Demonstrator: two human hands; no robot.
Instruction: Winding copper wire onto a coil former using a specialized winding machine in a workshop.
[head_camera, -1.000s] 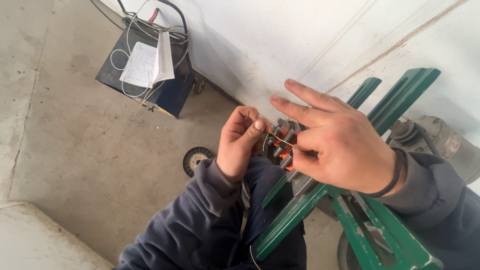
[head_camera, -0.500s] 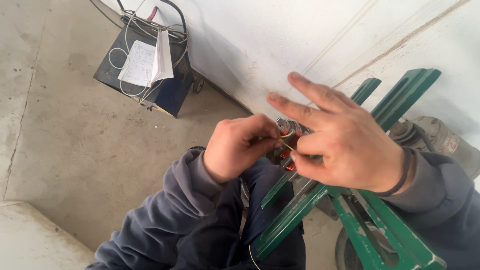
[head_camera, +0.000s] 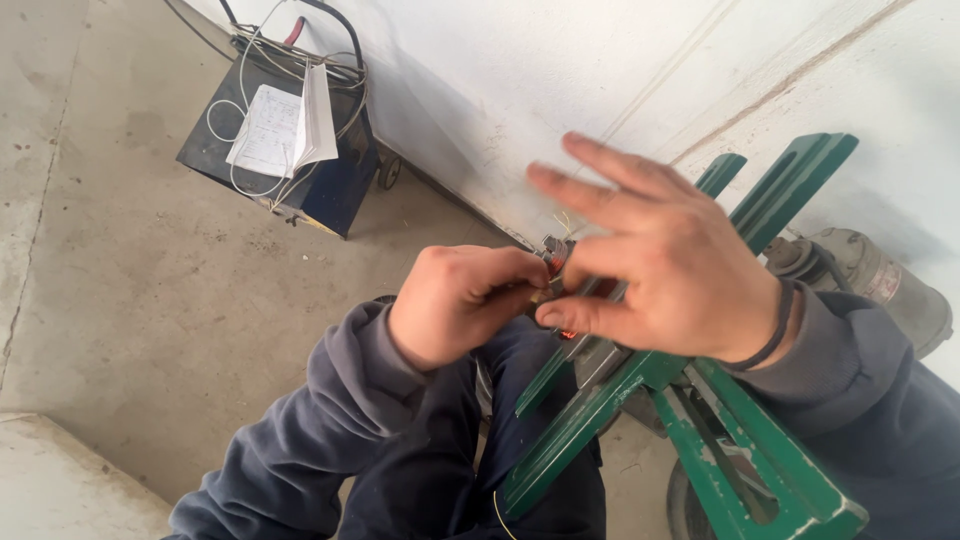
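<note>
Your left hand (head_camera: 455, 312) is curled into a loose fist, thumb and fingertips pinched together on something tiny and thin at the middle of the view, most likely a fine wire (head_camera: 563, 226), though it is too small and blurred to be sure. Your right hand (head_camera: 660, 265) sits just beside it, thumb and forefinger closing on the same spot while the other three fingers fan out wide and free. So both grips meet at one point, left clenched tight, right half open with only the pinch engaged.

Right behind that pinch is a small metal part with red bits (head_camera: 556, 256), fixed at the top of the green metal frame (head_camera: 640, 380); your fingers partly hide it. The frame slants down across your dark trousers (head_camera: 470, 440). A black band (head_camera: 778, 325) rings your right wrist above the grey sleeve.

To the right, a grey motor (head_camera: 880, 280) rests against the white wall (head_camera: 520, 90). Over to the upper left, well apart from your hands, a dark blue box on wheels (head_camera: 310, 175) stands on the concrete floor (head_camera: 130, 300), with an open booklet (head_camera: 285, 125) and loose cables (head_camera: 300, 50) on top.
</note>
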